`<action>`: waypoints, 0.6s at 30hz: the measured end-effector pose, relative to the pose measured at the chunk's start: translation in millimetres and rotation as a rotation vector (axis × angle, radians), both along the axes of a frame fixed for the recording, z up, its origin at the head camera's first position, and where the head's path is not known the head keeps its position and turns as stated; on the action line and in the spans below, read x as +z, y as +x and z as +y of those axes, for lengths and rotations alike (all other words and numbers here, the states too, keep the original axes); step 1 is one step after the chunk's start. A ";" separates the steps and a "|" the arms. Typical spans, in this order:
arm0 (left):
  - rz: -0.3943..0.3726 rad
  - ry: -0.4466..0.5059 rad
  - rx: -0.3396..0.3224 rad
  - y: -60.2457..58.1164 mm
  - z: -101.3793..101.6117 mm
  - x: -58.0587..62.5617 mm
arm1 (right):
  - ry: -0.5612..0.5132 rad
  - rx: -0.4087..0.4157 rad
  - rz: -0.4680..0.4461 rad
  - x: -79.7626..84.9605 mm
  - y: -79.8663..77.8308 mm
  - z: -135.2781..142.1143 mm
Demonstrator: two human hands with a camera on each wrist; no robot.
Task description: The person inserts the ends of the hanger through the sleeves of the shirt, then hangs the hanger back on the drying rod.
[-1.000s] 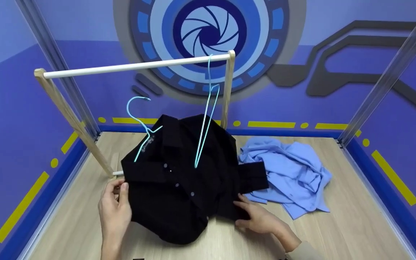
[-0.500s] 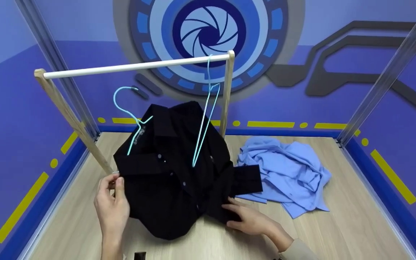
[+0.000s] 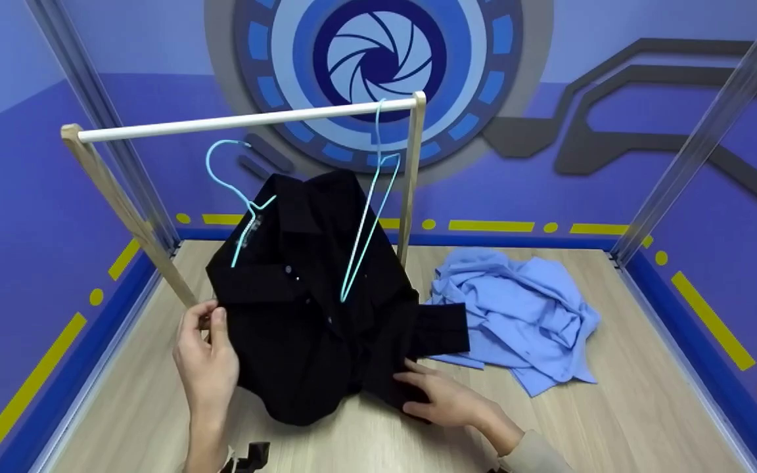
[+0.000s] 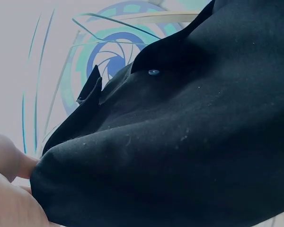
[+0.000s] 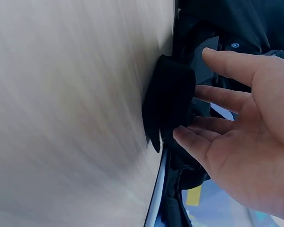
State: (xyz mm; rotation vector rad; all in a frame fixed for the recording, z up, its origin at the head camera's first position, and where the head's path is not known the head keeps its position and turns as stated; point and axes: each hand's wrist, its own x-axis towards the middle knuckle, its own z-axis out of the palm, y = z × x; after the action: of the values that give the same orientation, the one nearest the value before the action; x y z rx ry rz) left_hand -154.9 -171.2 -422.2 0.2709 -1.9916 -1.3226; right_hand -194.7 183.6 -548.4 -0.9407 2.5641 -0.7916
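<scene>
A black button-up shirt (image 3: 286, 341) is held up at a slant above the wooden table, its collar toward the rack. Inside its neck is a light blue wire hanger (image 3: 242, 242), hook free in the air below the rack's rod. My left hand (image 3: 207, 358) pinches the shirt's left shoulder edge between thumb and fingers; the left wrist view shows the black cloth (image 4: 156, 156) running from the fingertips. My right hand (image 3: 447, 397) is at the lower right of the shirt, fingers extended and touching the sleeve. The right wrist view shows the black cuff (image 5: 175, 90) beside those fingers.
A rack with a white rod (image 3: 247, 121) and wooden posts stands behind the shirt. A second light blue hanger (image 3: 358, 236) hangs near its right end, in front of the shirt. A crumpled blue shirt (image 3: 523, 315) lies on the table (image 3: 635, 407) at right.
The black shirt with its hanger has risen and shifted left, bringing the hook nearer the rod. My left hand has moved up slightly; my right hand has slid left with the sleeve.
</scene>
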 end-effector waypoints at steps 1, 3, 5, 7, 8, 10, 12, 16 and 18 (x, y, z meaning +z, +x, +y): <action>0.006 0.001 0.002 -1.0 0.4 1.1 | 0.000 0.003 0.002 0.1 -0.6 -0.5; 0.015 0.004 0.006 -3.1 1.3 3.2 | 0.002 0.008 0.004 0.3 -1.8 -1.5; 0.017 0.003 0.008 -3.9 1.9 4.9 | 0.002 0.015 0.006 0.1 -1.5 -2.9; 0.024 0.003 0.009 -5.0 2.3 6.6 | 0.003 0.019 0.008 -0.2 -1.4 -4.2; 0.027 0.005 0.009 -5.2 2.5 7.3 | 0.005 0.022 0.008 -0.2 -1.3 -4.8; 0.039 0.009 0.009 -5.5 2.8 8.7 | 0.008 0.027 0.009 0.1 -1.0 -5.9; 0.052 0.011 0.007 -5.7 3.0 10.0 | 0.013 0.027 0.005 0.1 -0.9 -6.7; 0.078 0.014 0.003 -6.7 3.3 11.9 | 0.022 0.024 -0.009 0.4 -0.4 -8.1; 0.086 0.017 0.003 -7.0 3.4 12.6 | 0.027 0.022 -0.014 0.5 -0.1 -8.6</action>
State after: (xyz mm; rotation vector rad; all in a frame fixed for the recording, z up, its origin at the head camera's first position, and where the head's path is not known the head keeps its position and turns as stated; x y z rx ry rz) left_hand -161.9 -167.8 -409.5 0.2207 -1.9086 -1.3273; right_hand -194.8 174.9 -547.9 -0.9500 2.5420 -0.7535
